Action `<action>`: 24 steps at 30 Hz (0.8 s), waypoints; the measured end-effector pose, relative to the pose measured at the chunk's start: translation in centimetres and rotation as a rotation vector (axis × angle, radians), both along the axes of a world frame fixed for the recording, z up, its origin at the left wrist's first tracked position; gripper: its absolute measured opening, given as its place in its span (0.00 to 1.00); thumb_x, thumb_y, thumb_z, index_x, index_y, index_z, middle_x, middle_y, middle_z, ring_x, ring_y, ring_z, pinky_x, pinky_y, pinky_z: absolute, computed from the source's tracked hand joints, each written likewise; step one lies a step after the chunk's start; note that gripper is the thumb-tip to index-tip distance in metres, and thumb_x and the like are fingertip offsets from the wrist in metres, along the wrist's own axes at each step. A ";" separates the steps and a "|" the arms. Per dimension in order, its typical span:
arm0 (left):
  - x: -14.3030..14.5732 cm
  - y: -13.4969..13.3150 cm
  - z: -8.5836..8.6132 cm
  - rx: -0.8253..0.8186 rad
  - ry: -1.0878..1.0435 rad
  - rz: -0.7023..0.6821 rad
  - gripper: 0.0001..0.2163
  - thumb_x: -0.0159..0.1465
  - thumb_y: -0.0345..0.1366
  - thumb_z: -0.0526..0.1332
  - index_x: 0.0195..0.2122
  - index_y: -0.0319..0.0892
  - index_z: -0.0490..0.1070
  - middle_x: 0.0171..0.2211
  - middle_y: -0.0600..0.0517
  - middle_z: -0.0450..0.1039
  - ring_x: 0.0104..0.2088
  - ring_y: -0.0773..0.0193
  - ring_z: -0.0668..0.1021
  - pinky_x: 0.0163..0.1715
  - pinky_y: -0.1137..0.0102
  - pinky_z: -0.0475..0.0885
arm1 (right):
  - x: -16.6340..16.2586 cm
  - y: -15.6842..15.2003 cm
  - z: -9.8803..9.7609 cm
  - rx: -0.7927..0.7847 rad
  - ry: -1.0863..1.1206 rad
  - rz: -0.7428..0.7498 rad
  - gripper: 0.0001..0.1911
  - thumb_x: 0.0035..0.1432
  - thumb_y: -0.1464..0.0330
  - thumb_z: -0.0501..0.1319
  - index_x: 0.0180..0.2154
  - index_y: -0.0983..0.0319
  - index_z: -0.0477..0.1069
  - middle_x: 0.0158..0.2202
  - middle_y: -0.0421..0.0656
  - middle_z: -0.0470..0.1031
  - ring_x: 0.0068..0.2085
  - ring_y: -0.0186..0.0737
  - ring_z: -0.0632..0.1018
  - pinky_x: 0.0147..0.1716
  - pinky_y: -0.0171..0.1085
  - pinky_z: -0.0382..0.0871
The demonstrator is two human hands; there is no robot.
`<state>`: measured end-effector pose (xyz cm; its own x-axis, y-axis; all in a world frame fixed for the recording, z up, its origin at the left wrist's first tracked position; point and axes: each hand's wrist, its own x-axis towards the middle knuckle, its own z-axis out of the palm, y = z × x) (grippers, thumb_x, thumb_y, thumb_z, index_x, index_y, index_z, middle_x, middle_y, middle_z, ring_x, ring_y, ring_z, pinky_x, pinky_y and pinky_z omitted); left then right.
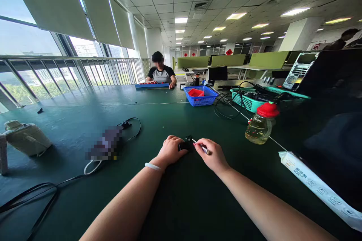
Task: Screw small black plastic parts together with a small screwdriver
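Note:
My left hand point(171, 148) is closed around the edge of a small black rectangular object point(185, 145), holding it down on the dark green tabletop. A tiny dark part point(188, 138) stands out at the object's far end; its details are too small to make out. In a pinch, my right hand point(210, 153) holds a slim screwdriver point(205, 150) with a thin metal shaft. Its tip points left, close to the black object's far end; whether they touch I cannot tell. A white bracelet point(152, 166) circles my left wrist.
Left of my hands lie a blurred-out device point(106, 143) with cables and a beige case point(26, 137). On the right are a red-lidded jug point(258, 128), a white packet point(316, 186) and a green basket point(246, 101). A blue basket point(200, 99) stands ahead; a person point(161, 71) sits across.

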<state>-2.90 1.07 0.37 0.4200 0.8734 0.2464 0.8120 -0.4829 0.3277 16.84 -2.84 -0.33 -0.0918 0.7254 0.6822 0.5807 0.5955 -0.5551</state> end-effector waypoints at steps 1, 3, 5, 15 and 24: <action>0.0 0.0 0.0 -0.001 0.000 0.000 0.15 0.59 0.43 0.67 0.45 0.44 0.77 0.47 0.47 0.79 0.56 0.48 0.72 0.57 0.55 0.67 | 0.0 0.2 -0.1 -0.011 0.035 -0.013 0.11 0.64 0.61 0.59 0.31 0.59 0.72 0.28 0.42 0.75 0.26 0.37 0.74 0.27 0.34 0.67; 0.0 -0.1 0.0 -0.003 -0.002 -0.001 0.15 0.59 0.43 0.67 0.46 0.44 0.77 0.48 0.47 0.79 0.56 0.48 0.72 0.58 0.55 0.67 | 0.1 0.5 -0.3 -0.026 0.114 -0.028 0.11 0.62 0.59 0.61 0.37 0.59 0.74 0.32 0.44 0.77 0.25 0.36 0.73 0.27 0.35 0.69; 0.0 -0.1 0.1 -0.001 0.001 -0.008 0.16 0.59 0.43 0.67 0.47 0.45 0.77 0.48 0.47 0.79 0.57 0.48 0.71 0.58 0.54 0.67 | 0.2 0.6 -0.3 -0.046 0.191 -0.033 0.14 0.62 0.57 0.60 0.40 0.60 0.75 0.33 0.45 0.78 0.25 0.37 0.73 0.27 0.37 0.71; 0.1 -0.1 0.2 -0.016 -0.008 -0.083 0.20 0.59 0.40 0.67 0.52 0.46 0.75 0.48 0.48 0.79 0.55 0.50 0.73 0.57 0.56 0.68 | 0.6 1.7 -1.1 -0.278 0.525 0.004 0.30 0.54 0.39 0.59 0.33 0.61 0.73 0.22 0.41 0.70 0.22 0.37 0.71 0.23 0.37 0.67; 0.0 0.3 0.0 -0.027 0.008 -0.146 0.19 0.58 0.42 0.69 0.51 0.47 0.75 0.46 0.51 0.80 0.52 0.52 0.74 0.55 0.59 0.69 | 0.3 1.9 -1.4 -0.300 0.349 0.005 0.29 0.56 0.40 0.57 0.33 0.60 0.74 0.22 0.43 0.73 0.22 0.40 0.74 0.22 0.37 0.67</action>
<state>-2.95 1.40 0.36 0.5451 0.8091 0.2196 0.7365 -0.5873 0.3356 17.12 -0.98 -1.69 0.1021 0.8957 0.4329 0.3253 0.3812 -0.8654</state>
